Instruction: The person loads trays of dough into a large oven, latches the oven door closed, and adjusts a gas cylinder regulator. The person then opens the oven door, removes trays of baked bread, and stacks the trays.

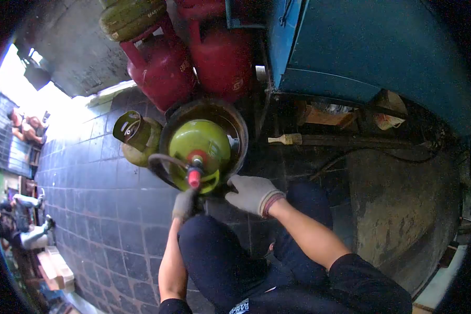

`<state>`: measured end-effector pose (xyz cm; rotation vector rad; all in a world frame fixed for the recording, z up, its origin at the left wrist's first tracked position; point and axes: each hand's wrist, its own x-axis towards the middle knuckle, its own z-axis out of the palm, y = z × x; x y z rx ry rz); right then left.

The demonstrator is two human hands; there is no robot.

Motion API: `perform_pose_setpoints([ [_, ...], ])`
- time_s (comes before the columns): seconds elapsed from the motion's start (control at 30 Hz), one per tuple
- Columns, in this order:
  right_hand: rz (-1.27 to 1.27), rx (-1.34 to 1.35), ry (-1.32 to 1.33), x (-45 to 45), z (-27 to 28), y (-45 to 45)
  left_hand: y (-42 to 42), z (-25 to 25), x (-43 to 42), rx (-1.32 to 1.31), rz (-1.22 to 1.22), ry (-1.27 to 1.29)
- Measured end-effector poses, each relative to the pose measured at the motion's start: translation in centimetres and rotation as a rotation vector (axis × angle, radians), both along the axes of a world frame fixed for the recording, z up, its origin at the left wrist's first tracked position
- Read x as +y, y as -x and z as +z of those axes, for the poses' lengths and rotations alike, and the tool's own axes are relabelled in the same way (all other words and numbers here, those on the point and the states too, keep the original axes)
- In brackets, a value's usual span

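A green gas cylinder (200, 137) sits inside a round dark basin (242, 123) in front of me. A fitting with a red end (194, 178) stands on its valve, and a grey hose (165, 158) curves off it to the left. My left hand (184, 204), in a grey glove, is closed just below the red end; what its fingers hold is hidden. My right hand (254, 194), also gloved, is at the basin's near right rim with its fingers curled. Whether it grips the rim or the cylinder's collar, I cannot make out.
Another green cylinder (143, 138) stands left of the basin. Red cylinders (165, 68) stand behind, one with a green cylinder (132, 18) on top. A blue cabinet (371, 47) is at right, with a paintbrush (286, 139) on the floor below. People (29, 125) are at far left.
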<state>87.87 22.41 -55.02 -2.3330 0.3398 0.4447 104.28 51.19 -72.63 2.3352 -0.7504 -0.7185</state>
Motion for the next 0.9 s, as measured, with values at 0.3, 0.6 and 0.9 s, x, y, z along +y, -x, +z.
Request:
perform_pose_setpoints([
  [0.3, -0.002, -0.015, 0.003, -0.3, 0.5, 0.0, -5.5, 7.0, -5.2, 0.495, 0.451, 0.239],
  [0.6, -0.004, -0.078, -0.030, -0.3, -0.4, 0.1, -11.9, 5.8, -9.4, 0.641, 0.450, 0.341],
  [0.9, -0.009, -0.090, -0.048, -1.3, 0.5, 0.4, -6.5, 19.2, -12.3, -0.519, 0.188, -0.184],
])
